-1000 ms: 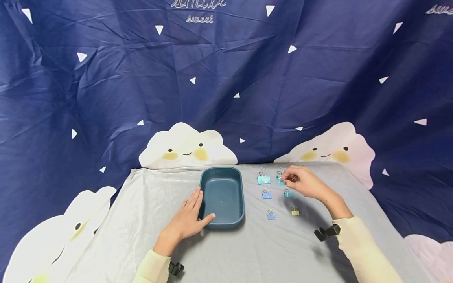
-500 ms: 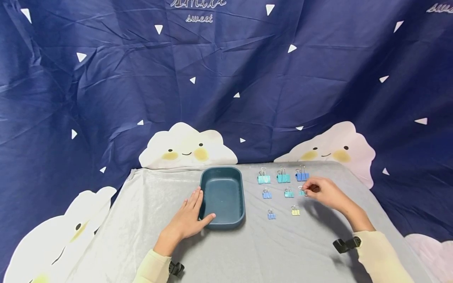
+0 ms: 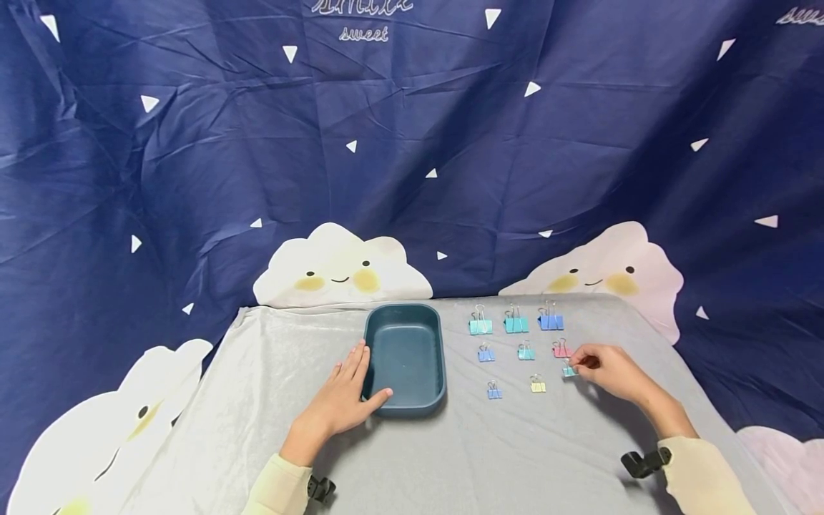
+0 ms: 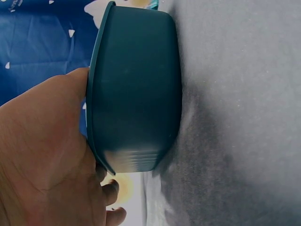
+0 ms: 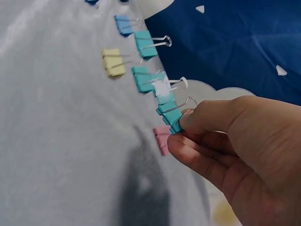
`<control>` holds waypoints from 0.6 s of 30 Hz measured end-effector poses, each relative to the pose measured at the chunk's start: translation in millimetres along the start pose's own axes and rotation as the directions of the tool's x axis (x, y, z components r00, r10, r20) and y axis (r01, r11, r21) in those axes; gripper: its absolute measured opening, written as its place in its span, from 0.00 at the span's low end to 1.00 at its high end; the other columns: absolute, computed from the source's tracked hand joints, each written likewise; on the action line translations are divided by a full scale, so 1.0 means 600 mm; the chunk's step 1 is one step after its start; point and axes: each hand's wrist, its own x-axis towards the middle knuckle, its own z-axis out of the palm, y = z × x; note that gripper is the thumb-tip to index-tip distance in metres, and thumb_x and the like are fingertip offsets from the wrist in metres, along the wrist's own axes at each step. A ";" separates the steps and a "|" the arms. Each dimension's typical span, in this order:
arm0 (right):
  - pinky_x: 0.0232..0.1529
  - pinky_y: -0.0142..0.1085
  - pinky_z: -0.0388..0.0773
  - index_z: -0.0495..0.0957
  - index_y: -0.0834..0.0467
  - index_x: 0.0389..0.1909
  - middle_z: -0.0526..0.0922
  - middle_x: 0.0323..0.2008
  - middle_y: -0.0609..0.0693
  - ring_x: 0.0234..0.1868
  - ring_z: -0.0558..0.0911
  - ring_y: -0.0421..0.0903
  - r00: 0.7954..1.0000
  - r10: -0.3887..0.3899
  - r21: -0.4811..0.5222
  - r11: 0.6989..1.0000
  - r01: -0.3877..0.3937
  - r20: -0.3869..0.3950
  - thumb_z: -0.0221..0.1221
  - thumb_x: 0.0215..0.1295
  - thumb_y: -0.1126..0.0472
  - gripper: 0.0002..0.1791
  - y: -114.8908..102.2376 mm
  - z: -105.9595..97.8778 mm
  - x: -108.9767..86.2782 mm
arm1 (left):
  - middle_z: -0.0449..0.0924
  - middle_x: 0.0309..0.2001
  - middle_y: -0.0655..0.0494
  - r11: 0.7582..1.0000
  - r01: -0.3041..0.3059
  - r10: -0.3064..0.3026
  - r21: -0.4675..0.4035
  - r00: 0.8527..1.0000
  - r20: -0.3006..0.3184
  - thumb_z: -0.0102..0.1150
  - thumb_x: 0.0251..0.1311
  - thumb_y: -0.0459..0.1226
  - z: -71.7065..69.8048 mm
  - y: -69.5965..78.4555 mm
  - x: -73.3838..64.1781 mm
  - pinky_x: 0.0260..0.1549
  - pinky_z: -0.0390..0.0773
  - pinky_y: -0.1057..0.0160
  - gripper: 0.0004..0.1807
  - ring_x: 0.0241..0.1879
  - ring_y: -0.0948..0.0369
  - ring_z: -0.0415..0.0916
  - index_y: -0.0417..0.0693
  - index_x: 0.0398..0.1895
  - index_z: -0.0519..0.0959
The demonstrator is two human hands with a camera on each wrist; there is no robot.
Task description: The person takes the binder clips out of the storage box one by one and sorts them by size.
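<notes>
A small teal binder clip (image 5: 170,115) is pinched between the thumb and fingertips of my right hand (image 3: 608,368), above the cloth. Just behind that hand lies a pink binder clip (image 3: 561,349). Farther back in the same column is a blue binder clip (image 3: 551,322). My left hand (image 3: 337,393) rests on the left rim of a dark teal rectangular bin (image 3: 404,413), its fingers fairly straight and its thumb across the near corner. In the left wrist view the bin's side wall (image 4: 136,80) shows, with the palm beside the rim.
Several more binder clips stand in rows right of the bin, among them a light teal one (image 3: 480,326), a yellow one (image 3: 538,386) and a small blue one (image 3: 494,393). Grey cloth (image 3: 502,458) covers the table. A dark blue curtain (image 3: 412,143) hangs behind.
My right hand has moved right and toward the front edge with the small teal clip, uncovering the blue and pink clips. My left hand and the bin have stayed put.
</notes>
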 end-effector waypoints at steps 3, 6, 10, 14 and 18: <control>0.32 0.28 0.79 0.85 0.60 0.33 0.86 0.30 0.46 0.31 0.77 0.29 0.999 0.028 0.009 1.000 -0.029 0.014 0.68 0.62 0.72 0.05 0.011 0.007 -0.006 | 0.38 0.89 0.45 1.000 0.001 -0.001 -0.005 1.000 -0.001 0.50 0.73 0.69 0.000 0.000 -0.001 0.84 0.52 0.38 0.57 0.88 0.49 0.41 0.38 0.87 0.46; 0.29 0.29 0.78 0.85 0.60 0.33 0.85 0.29 0.47 0.29 0.77 0.31 0.996 0.077 0.022 0.997 -0.078 0.044 0.67 0.64 0.72 0.04 0.019 0.015 -0.012 | 0.39 0.89 0.45 1.000 0.000 0.000 -0.009 1.000 -0.003 0.50 0.73 0.69 -0.001 0.001 -0.002 0.84 0.52 0.38 0.57 0.88 0.49 0.41 0.38 0.87 0.46; 0.26 0.30 0.78 0.85 0.62 0.35 0.84 0.29 0.48 0.28 0.76 0.34 0.987 0.133 0.033 0.990 -0.136 0.086 0.65 0.68 0.70 0.02 0.026 0.022 -0.018 | 0.39 0.89 0.45 1.000 0.000 0.000 -0.007 1.000 -0.001 0.50 0.73 0.69 -0.001 0.001 -0.002 0.84 0.52 0.38 0.57 0.88 0.49 0.41 0.38 0.87 0.46; 0.25 0.31 0.77 0.85 0.63 0.36 0.84 0.29 0.48 0.28 0.76 0.35 0.984 0.154 0.037 0.987 -0.158 0.093 0.64 0.70 0.69 0.02 0.031 0.024 -0.020 | 0.39 0.89 0.45 1.000 -0.001 0.001 -0.011 1.000 -0.002 0.51 0.73 0.68 -0.001 0.001 -0.001 0.83 0.52 0.37 0.57 0.88 0.48 0.41 0.38 0.87 0.46; 0.26 0.31 0.77 0.85 0.62 0.37 0.84 0.30 0.48 0.28 0.76 0.36 0.982 0.163 0.036 0.985 -0.167 0.093 0.64 0.69 0.69 0.02 0.032 0.024 -0.019 | 0.39 0.88 0.45 1.000 -0.003 0.003 -0.015 1.000 0.000 0.51 0.73 0.68 -0.001 0.000 0.000 0.83 0.52 0.37 0.57 0.88 0.47 0.42 0.37 0.87 0.46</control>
